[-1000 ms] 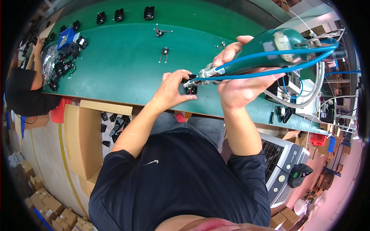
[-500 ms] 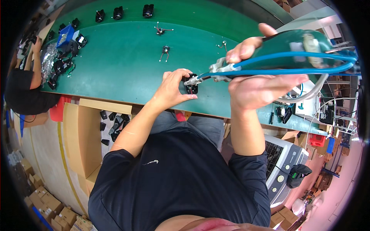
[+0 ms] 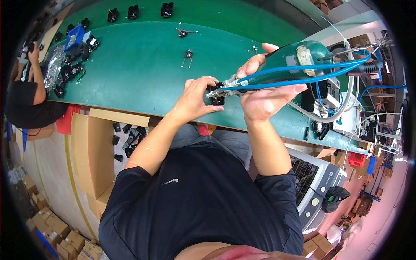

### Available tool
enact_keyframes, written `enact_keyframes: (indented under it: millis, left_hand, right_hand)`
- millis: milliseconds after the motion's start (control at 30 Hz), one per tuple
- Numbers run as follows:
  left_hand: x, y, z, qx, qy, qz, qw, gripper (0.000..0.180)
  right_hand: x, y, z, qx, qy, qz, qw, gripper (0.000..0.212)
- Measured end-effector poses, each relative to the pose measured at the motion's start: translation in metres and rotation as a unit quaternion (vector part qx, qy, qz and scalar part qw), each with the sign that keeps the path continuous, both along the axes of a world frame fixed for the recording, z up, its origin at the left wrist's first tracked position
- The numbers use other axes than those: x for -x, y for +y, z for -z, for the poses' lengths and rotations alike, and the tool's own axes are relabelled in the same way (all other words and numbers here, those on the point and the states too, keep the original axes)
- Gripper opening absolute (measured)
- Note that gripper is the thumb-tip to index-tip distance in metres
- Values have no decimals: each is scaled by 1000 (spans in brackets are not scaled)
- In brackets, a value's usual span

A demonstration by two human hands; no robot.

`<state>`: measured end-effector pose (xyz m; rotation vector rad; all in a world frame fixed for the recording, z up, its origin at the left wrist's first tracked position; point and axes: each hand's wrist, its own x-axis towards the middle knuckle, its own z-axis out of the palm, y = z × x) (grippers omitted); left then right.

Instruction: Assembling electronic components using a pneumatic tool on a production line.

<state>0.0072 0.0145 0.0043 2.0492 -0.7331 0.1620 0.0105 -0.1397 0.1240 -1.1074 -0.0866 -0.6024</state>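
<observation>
At upper centre, your left hand [image 3: 193, 97] pinches the square black plastic module [image 3: 220, 100]. Your right hand [image 3: 260, 97], clasping the green bottle-shaped power tool [image 3: 281, 62], has shifted leftward, placing its body nearer the module.

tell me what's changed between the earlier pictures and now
The right hand and the green tool it holds first moved right, then came back left, closer to the left hand. Nothing was picked up or let go: the left hand stays on the black part, with the tool's tip over it. The small wired part beyond lies as before.
</observation>
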Motion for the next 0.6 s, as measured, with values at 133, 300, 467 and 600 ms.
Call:
enact_keyframes:
  millis: [133, 300, 467, 600]
  left_hand:
    - [0, 0, 0, 8, 0, 3, 1000, 79]
    - [-1, 2, 1, 4, 20, 10, 1000, 85]
    - [1, 1, -2, -2, 34, 6, 999, 86]
    - [1, 1, 1, 2, 36, 2, 999, 86]
  right_hand:
    - [-1, 2, 0, -6, 1, 6, 1000, 113]
    - [2, 0, -3, 31, 5, -16, 999, 114]
    - [1, 0, 0, 1, 4, -7, 1000, 114]
    - [1, 0, 1, -7, 1, -15, 1000, 114]
